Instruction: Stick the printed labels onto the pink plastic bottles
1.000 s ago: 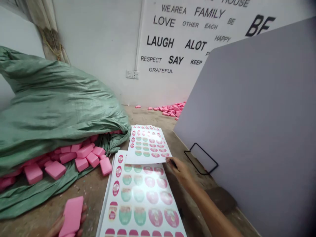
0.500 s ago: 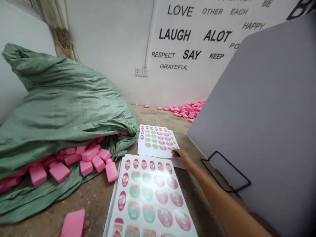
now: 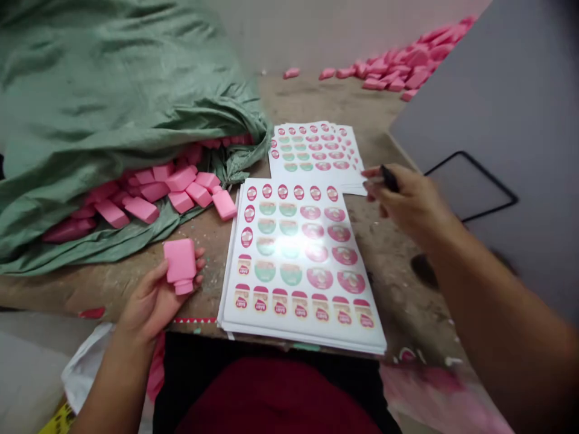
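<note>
Closest in, above the person's dark lap (image 3: 275, 398), the left hand (image 3: 154, 298) curls around a pink plastic bottle (image 3: 181, 265), its short neck pointing down past the fingers. Just right of that hand sits a stack of sticker sheets (image 3: 294, 259), printed with rows of pink and green ovals; the bottom row of labels reads "BABY". The right hand (image 3: 407, 202) is in a narrow pinch on a small black object (image 3: 389, 178), just beside the stack's top right corner. Beyond the stack lies a second stack of sheets (image 3: 316, 147). Left of that, loose pink bottles (image 3: 181, 181) spill from under a green woven sack (image 3: 113, 102). Farther off, more pink bottles (image 3: 398, 72) lie heaped beside a grey panel (image 3: 497, 78) with a black wire stand (image 3: 470, 187). The view has dropped since a moment ago: the wall lettering has left sight, and the bottle now shows whole in the hand.
</note>
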A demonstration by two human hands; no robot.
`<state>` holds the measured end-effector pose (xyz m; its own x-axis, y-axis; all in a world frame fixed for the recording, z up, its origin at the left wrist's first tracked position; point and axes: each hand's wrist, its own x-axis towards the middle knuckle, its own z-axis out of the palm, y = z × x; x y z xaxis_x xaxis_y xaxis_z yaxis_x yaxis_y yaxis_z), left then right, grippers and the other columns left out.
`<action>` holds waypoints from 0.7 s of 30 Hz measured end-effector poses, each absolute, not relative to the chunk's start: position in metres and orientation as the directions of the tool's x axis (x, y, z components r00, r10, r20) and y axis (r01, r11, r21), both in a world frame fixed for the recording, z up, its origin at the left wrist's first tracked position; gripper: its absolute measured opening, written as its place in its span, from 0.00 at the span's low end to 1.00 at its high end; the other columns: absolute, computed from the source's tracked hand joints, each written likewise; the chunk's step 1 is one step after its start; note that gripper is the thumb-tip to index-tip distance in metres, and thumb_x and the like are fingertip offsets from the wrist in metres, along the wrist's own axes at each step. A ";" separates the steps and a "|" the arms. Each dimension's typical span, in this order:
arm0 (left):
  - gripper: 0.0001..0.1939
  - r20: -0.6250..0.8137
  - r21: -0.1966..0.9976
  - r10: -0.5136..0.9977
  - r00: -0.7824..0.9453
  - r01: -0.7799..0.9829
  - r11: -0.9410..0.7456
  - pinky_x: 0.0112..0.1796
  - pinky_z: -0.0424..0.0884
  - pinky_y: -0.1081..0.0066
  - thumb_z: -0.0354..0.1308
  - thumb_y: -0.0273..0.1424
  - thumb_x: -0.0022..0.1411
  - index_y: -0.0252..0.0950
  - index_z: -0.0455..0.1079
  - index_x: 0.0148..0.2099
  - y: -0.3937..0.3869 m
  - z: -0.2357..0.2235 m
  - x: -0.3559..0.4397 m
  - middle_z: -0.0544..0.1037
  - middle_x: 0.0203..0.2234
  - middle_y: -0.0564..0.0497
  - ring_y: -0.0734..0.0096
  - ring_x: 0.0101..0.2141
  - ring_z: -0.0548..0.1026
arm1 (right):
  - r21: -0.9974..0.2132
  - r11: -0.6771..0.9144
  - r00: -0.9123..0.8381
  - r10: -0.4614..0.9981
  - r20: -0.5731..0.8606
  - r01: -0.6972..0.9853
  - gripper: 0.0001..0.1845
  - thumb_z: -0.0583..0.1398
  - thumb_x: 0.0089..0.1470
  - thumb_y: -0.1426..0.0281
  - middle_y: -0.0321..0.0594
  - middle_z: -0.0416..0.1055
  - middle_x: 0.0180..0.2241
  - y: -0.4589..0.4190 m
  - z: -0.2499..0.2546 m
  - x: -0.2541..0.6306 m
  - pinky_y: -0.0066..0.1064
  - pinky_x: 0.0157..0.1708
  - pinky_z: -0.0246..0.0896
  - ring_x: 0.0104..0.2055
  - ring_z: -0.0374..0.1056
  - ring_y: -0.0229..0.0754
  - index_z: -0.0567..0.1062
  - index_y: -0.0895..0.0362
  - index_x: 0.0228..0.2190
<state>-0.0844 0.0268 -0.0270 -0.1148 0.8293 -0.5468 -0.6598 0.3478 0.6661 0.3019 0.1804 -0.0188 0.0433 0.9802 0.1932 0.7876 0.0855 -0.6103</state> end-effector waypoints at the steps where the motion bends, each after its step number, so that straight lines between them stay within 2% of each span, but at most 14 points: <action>1: 0.23 -0.535 0.686 0.838 -0.111 -0.636 0.354 0.38 0.80 0.67 0.61 0.29 0.60 0.34 0.68 0.57 0.028 -0.022 -0.079 0.80 0.48 0.41 0.61 0.41 0.81 | -0.639 0.087 0.017 0.988 0.155 0.764 0.15 0.57 0.62 0.63 0.39 0.72 0.27 0.157 -0.015 0.291 0.31 0.27 0.59 0.26 0.64 0.36 0.76 0.60 0.43; 3: 0.23 -0.520 0.723 0.849 -0.093 -0.578 0.379 0.37 0.80 0.68 0.62 0.26 0.58 0.33 0.68 0.56 0.028 -0.013 -0.062 0.80 0.48 0.41 0.62 0.41 0.81 | -0.754 0.139 -0.148 0.987 0.056 0.642 0.15 0.61 0.56 0.59 0.41 0.74 0.32 0.107 -0.010 0.267 0.31 0.31 0.62 0.32 0.68 0.39 0.76 0.57 0.37; 4: 0.23 -0.516 0.736 0.853 -0.075 -0.549 0.397 0.37 0.79 0.69 0.62 0.25 0.57 0.33 0.68 0.56 0.028 -0.009 -0.051 0.80 0.47 0.42 0.62 0.41 0.81 | -0.789 0.126 -0.219 0.976 -0.011 0.601 0.16 0.62 0.54 0.56 0.40 0.75 0.31 0.083 -0.009 0.255 0.31 0.30 0.63 0.31 0.69 0.40 0.76 0.55 0.37; 6: 0.24 -0.526 0.734 0.851 -0.008 -0.508 0.450 0.38 0.79 0.70 0.63 0.23 0.56 0.34 0.68 0.55 0.028 -0.005 -0.026 0.80 0.45 0.43 0.63 0.41 0.80 | -0.804 0.079 -0.270 0.957 -0.104 0.590 0.17 0.59 0.56 0.53 0.38 0.76 0.31 0.044 -0.012 0.236 0.31 0.29 0.64 0.31 0.70 0.42 0.76 0.53 0.39; 8: 0.24 -0.541 0.710 0.838 0.074 -0.494 0.502 0.38 0.78 0.70 0.64 0.23 0.55 0.35 0.67 0.55 0.029 -0.007 -0.004 0.80 0.43 0.43 0.63 0.42 0.80 | -0.790 0.055 -0.256 0.958 -0.131 0.611 0.17 0.54 0.60 0.54 0.38 0.77 0.33 0.022 -0.019 0.226 0.32 0.32 0.65 0.33 0.72 0.43 0.76 0.51 0.39; 11: 0.22 -0.539 0.685 0.830 0.144 -0.498 0.531 0.40 0.77 0.69 0.64 0.25 0.56 0.35 0.67 0.53 0.029 -0.016 0.019 0.80 0.42 0.43 0.64 0.41 0.80 | -0.774 0.066 -0.214 0.973 -0.091 0.629 0.16 0.53 0.61 0.58 0.40 0.79 0.36 0.014 -0.028 0.226 0.33 0.36 0.66 0.36 0.73 0.44 0.77 0.52 0.39; 15: 0.19 -0.512 0.694 0.848 0.136 -0.517 0.501 0.41 0.75 0.67 0.64 0.29 0.58 0.35 0.66 0.51 0.033 -0.023 0.036 0.78 0.43 0.43 0.61 0.42 0.80 | -0.785 0.105 -0.203 0.979 -0.027 0.610 0.14 0.55 0.60 0.60 0.40 0.79 0.35 0.018 -0.035 0.237 0.33 0.37 0.66 0.37 0.74 0.44 0.77 0.53 0.40; 21: 0.20 -0.455 0.661 0.877 0.155 -0.600 0.450 0.53 0.69 0.56 0.65 0.28 0.56 0.36 0.64 0.50 0.041 -0.028 0.053 0.77 0.44 0.44 0.57 0.49 0.77 | -0.566 0.209 -0.211 0.975 0.062 0.797 0.10 0.56 0.59 0.63 0.40 0.80 0.34 0.010 -0.045 0.237 0.35 0.33 0.58 0.32 0.73 0.44 0.76 0.52 0.38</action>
